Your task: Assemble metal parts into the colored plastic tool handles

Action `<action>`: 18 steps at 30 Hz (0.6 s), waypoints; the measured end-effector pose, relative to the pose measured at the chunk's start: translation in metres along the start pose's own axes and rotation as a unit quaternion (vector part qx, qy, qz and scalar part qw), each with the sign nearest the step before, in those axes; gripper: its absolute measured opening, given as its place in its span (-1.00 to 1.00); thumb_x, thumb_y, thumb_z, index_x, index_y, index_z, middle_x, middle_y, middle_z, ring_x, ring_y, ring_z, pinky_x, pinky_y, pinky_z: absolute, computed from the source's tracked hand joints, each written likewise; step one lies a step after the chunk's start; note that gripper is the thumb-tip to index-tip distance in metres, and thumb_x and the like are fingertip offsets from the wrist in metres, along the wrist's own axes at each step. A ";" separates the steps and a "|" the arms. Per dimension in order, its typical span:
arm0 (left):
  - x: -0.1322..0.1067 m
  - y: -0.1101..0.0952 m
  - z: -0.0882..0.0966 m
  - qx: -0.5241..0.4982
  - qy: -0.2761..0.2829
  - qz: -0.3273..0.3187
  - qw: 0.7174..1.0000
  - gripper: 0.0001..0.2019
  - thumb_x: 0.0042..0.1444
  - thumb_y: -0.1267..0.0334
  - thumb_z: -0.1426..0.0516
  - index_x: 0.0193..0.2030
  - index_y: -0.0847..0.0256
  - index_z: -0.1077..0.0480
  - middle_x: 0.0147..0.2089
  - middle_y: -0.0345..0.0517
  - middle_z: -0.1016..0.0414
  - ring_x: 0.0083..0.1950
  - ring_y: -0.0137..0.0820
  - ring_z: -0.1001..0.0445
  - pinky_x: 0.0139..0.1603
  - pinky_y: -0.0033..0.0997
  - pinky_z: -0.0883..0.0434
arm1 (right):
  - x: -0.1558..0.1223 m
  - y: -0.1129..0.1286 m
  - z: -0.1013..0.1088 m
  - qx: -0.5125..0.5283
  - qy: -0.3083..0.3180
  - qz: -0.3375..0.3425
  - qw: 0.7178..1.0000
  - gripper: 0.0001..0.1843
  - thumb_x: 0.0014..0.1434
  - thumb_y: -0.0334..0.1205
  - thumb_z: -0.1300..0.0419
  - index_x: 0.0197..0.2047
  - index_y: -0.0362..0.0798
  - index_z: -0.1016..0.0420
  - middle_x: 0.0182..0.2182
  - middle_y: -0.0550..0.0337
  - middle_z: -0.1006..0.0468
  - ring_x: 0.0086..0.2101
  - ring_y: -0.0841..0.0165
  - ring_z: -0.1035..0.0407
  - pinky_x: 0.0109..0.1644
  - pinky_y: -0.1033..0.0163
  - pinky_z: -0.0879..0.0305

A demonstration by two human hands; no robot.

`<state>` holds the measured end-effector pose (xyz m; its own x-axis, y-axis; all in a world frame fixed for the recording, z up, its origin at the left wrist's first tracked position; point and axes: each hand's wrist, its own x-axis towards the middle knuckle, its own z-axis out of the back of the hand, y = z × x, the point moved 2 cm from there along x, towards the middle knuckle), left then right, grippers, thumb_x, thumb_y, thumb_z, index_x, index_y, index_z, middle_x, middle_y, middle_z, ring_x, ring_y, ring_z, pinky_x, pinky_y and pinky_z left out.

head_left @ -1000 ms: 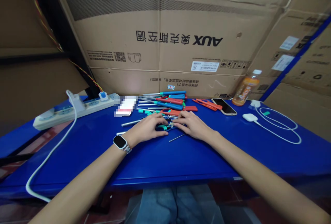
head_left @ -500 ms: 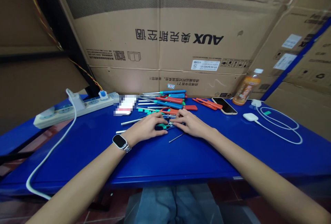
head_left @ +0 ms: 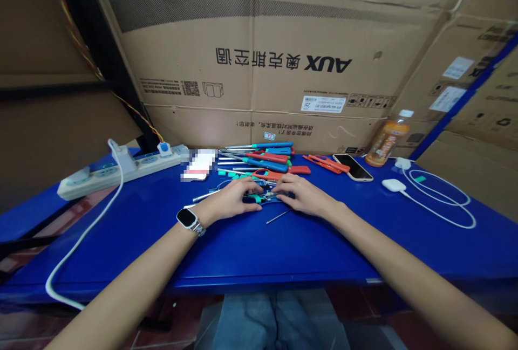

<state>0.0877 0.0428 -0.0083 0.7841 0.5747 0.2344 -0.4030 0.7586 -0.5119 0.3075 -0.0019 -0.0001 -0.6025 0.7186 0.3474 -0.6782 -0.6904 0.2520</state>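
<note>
My left hand [head_left: 236, 199], with a watch [head_left: 186, 219] on its wrist, is curled around a teal-green lighter part [head_left: 254, 198] low over the table. Beside it, my right hand [head_left: 303, 193] has thumb and fingers bent at the right end of small pale pieces and thin wires. What lies between its fingertips is too small to make out. A thin metal rod [head_left: 278, 217] rests on the table just below the right hand. Behind both hands lies a pile of long-necked lighters [head_left: 273, 158] with blue, red and teal handles and metal tubes.
Orange-red handle pieces [head_left: 324, 163], a phone [head_left: 353, 167] and an orange drink bottle [head_left: 389, 139] stand or lie at back right. A white charger with cable [head_left: 393, 185] is farther right. A power strip [head_left: 133, 171] lies left. Cardboard [head_left: 259, 80] walls the back of the blue table [head_left: 243, 253].
My right hand's fingertips have drawn slightly right, widening the gap to my left hand. My left hand keeps its place around the teal-green part. The whole view has shifted a little.
</note>
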 end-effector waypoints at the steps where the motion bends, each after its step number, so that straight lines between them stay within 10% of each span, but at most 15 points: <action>1: 0.000 0.000 0.000 -0.001 0.001 0.003 1.000 -0.66 0.12 0.08 -0.26 -0.01 0.17 -0.47 0.00 -0.02 -0.49 0.02 -0.19 -0.47 0.07 -0.17 -0.39 | 0.000 0.001 0.000 -0.003 0.002 0.004 1.000 -0.78 0.31 -0.30 -0.12 -0.07 -0.06 -0.58 -0.17 0.01 -0.52 -0.13 0.25 -0.41 0.01 0.09 -0.38; 18: -0.005 -0.009 0.003 0.097 0.017 -0.051 0.994 -0.70 0.23 0.12 -0.19 0.06 0.10 -0.52 -0.01 -0.01 -0.42 -0.03 -0.22 -0.47 0.04 -0.24 -0.40 | 0.000 0.008 -0.002 -0.097 0.038 -0.006 0.995 -0.70 0.35 -0.20 -0.08 -0.03 -0.04 -0.62 -0.28 0.03 -0.46 -0.25 0.26 -0.34 -0.20 0.16 -0.31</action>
<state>0.0862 0.0343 -0.0028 0.8398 0.4829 0.2480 -0.4005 0.8595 -0.3175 0.3014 -0.0067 0.0006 -0.6196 0.7354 0.2744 -0.7490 -0.6584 0.0734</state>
